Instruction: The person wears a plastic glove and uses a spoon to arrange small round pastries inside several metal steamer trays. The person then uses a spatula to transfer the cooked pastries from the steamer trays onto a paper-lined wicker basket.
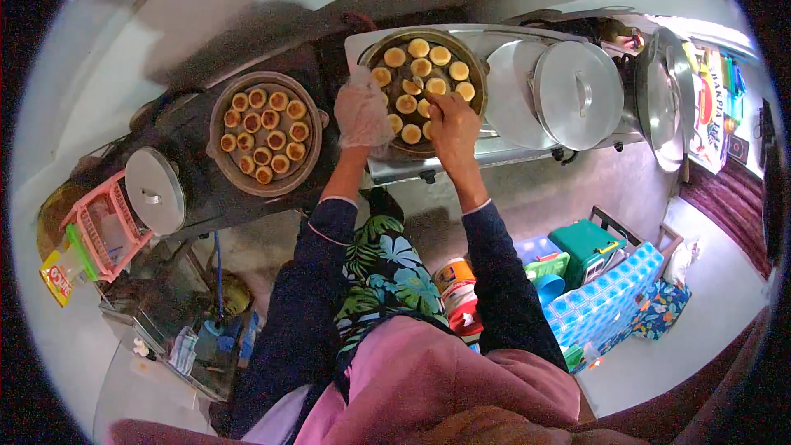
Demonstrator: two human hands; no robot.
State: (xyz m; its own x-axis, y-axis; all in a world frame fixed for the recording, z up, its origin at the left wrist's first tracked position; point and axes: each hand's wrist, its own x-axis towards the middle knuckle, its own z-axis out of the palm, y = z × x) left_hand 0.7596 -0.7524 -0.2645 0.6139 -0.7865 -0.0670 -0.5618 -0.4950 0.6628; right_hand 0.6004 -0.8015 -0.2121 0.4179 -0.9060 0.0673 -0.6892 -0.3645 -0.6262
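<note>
My left hand, in a loose clear plastic glove, is at the left rim of the right-hand round pan; its fingers are too indistinct to tell their grip. My bare right hand is closed over that pan on what looks like a small spoon, among pale golden round cakes spaced over the pan's base. On the dark surface to the left, a second round pan holds several similar cakes with browned tops.
A metal lid and pink basket lie at left. Two round lids rest on the steel stove, with a metal vessel farther right. A green box, blue patterned item and buckets sit low at right.
</note>
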